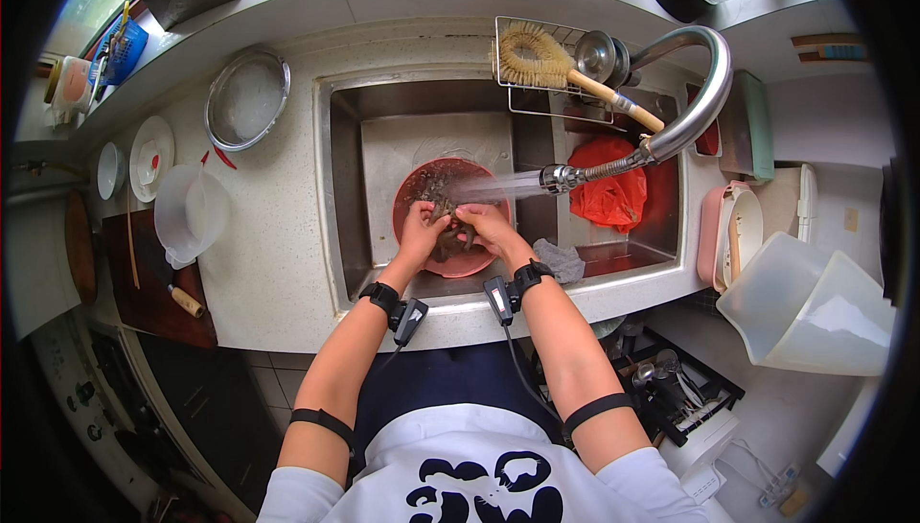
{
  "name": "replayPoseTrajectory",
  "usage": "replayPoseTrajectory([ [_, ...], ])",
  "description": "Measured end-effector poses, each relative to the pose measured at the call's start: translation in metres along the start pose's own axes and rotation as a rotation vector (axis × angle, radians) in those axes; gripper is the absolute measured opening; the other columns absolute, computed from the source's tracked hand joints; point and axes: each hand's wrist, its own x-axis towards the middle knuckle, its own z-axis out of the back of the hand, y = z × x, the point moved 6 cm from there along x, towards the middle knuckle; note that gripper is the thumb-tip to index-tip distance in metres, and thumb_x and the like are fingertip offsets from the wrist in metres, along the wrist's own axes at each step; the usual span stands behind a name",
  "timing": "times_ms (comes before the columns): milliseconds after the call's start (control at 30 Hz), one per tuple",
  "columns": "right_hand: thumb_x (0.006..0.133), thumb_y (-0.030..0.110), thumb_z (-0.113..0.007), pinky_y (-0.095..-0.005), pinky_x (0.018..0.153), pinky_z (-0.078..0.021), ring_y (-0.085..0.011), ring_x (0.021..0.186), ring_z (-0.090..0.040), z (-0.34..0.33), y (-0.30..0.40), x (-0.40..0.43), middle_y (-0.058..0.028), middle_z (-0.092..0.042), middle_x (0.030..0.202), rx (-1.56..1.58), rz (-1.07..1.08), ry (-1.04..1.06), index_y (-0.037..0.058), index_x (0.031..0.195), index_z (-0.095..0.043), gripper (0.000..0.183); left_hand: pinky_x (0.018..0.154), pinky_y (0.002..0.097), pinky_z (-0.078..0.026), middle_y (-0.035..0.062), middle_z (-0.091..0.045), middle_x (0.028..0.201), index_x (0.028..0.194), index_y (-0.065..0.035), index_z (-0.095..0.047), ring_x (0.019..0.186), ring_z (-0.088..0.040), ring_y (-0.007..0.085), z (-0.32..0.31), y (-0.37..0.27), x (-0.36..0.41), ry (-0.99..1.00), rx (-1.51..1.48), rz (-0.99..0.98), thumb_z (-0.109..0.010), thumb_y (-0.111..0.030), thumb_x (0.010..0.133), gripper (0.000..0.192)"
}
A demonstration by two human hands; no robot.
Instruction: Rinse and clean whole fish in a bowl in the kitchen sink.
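Both my hands are over a red plastic basin (pixel 466 267) that stands in the left bowl of the steel sink (pixel 388 136). Between the fingertips of my left hand (pixel 424 227) and my right hand (pixel 486 223) is a greyish-brown, soft-looking item (pixel 451 224), perhaps a shrimp. More dark pieces (pixel 454 241) lie in the basin just below. Water sprays leftward from the faucet head (pixel 560 179) into the basin and splashes around my fingers. The exact grip is partly blurred by the spray.
The right bowl holds a red plastic bag (pixel 609 188); a grey cloth (pixel 560 261) lies on the divider's near end. A wire rack (pixel 522 100) carries a bristle brush (pixel 532 55). Left on the counter are a steel-rimmed bowl (pixel 247 100), a translucent jug (pixel 188 215) and a wooden-handled knife (pixel 185 301) on a dark board (pixel 154 322).
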Motion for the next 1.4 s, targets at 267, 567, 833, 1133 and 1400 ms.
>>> replayPoseTrajectory([
  [267,0.087,0.020,-0.050,-0.0257,0.053,-0.0443,-0.0116,0.063,-0.054,-0.006,-0.011,0.014,-0.0020,-0.059,0.076,0.172,-0.066,-0.072,0.0077,0.087,-0.058,0.015,0.066,0.0235,-0.047,0.0094,-0.055,0.085,0.098,-0.0022,-0.035,0.075,-0.058,0.0139,-0.007,-0.001,-0.002,-0.022,-0.130,0.039,-0.053,0.003,0.080,0.026],
  [567,0.079,0.005,-0.056,-0.0281,0.063,-0.0437,-0.0159,0.072,-0.055,0.029,-0.007,0.016,-0.0074,-0.060,0.083,-0.026,0.221,-0.532,-0.0007,0.096,-0.057,0.017,0.073,0.0275,-0.043,0.0112,-0.054,0.091,0.106,-0.0023,-0.039,0.084,-0.054,0.0169,0.008,-0.003,0.002,-0.155,0.024,0.044,-0.055,-0.007,0.082,0.029],
  [833,0.078,0.003,-0.056,-0.0299,0.080,-0.0411,-0.0213,0.093,-0.053,0.011,-0.004,0.017,-0.0106,-0.057,0.105,-0.498,0.175,-0.358,0.0018,0.114,-0.051,0.036,0.095,0.0362,-0.030,0.0204,-0.037,0.121,0.121,-0.0006,-0.040,0.115,-0.034,0.0348,0.007,0.017,-0.002,-0.180,0.658,0.013,-0.056,-0.011,0.078,0.047],
  [1133,0.081,0.024,-0.051,-0.0423,0.082,-0.0388,-0.0392,0.094,-0.050,0.029,0.022,0.010,-0.0214,-0.056,0.099,-0.915,0.459,-0.682,-0.0002,0.104,-0.055,0.033,0.098,0.0399,-0.026,0.0242,-0.016,0.135,0.133,-0.0108,-0.026,0.120,-0.029,0.0378,0.012,-0.001,-0.004,-0.333,0.466,0.140,-0.041,-0.034,0.088,0.053],
  [1400,0.081,0.035,-0.055,-0.0334,0.095,-0.0303,-0.0297,0.115,-0.040,-0.002,0.018,0.029,-0.0199,-0.043,0.123,-0.680,0.275,-0.291,-0.0027,0.124,-0.037,0.060,0.083,0.0654,-0.030,0.0070,-0.011,0.141,0.136,-0.0298,-0.005,0.124,-0.022,0.0355,0.034,0.060,0.006,-0.348,-0.122,0.494,-0.032,-0.053,0.087,0.061],
])
